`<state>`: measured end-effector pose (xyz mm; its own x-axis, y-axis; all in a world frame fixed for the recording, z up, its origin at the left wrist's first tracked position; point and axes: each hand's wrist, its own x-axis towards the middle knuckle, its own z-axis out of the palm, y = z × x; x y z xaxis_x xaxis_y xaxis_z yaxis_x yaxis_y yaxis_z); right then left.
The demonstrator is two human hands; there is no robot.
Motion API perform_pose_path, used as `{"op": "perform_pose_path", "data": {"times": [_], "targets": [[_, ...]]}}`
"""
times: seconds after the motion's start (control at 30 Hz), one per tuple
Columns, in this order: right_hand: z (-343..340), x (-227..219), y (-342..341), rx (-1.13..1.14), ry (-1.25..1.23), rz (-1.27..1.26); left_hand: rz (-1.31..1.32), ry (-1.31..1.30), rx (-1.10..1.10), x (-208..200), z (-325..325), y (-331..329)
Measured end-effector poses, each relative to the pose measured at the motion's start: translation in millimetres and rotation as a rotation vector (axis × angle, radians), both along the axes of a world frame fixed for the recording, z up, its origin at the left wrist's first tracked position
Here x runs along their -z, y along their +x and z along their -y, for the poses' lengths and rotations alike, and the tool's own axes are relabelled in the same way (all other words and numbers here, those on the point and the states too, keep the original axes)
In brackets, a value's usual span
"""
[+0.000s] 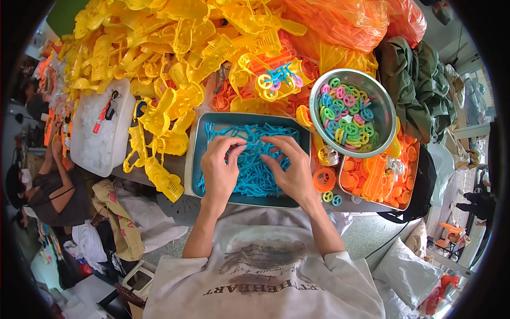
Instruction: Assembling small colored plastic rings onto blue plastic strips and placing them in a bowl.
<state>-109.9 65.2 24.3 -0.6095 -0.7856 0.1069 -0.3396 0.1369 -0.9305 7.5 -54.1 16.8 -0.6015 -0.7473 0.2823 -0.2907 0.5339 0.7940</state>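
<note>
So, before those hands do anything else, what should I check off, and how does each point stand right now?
1. Hands over the tray: ok. The left hand and right hand are both above the tray.
2. Blue parts within reach: ok. Plenty of blue parts lie beneath the hands.
3. Left hand gripping something: cannot tell. Anything there is too small to make out.
4. All wheels inside the bowl: not ok. Two loose wheels lie outside it.
5. Yellow part off the tray's left rim: cannot tell. It lies very close; contact is unclear.
</note>
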Motion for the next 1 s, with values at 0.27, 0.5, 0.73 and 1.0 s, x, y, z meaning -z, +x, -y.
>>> {"op": "perform_pose_path", "data": {"times": [0.27,0.5,0.73,1.0], "targets": [[18.6,5.6,-5.4,-0.082,-0.100,-0.151,-0.048,-0.041,0.106,-18.7,8.6,2.1],[19.7,5.9,-1.9,-0.112,-0.121,-0.094,-0.214,0.574,0.250,-24.7,23.1,5.1],[-3.6,22.4,-11.1,0.076,-0.270,0.379,0.152,-0.087,0.041,2.3,46.0,17.5],[-0.2,24.6,-7.7,0.083,-0.414,0.492,0.528,-0.286,0.138,13.2,42.2,6.7]]}}
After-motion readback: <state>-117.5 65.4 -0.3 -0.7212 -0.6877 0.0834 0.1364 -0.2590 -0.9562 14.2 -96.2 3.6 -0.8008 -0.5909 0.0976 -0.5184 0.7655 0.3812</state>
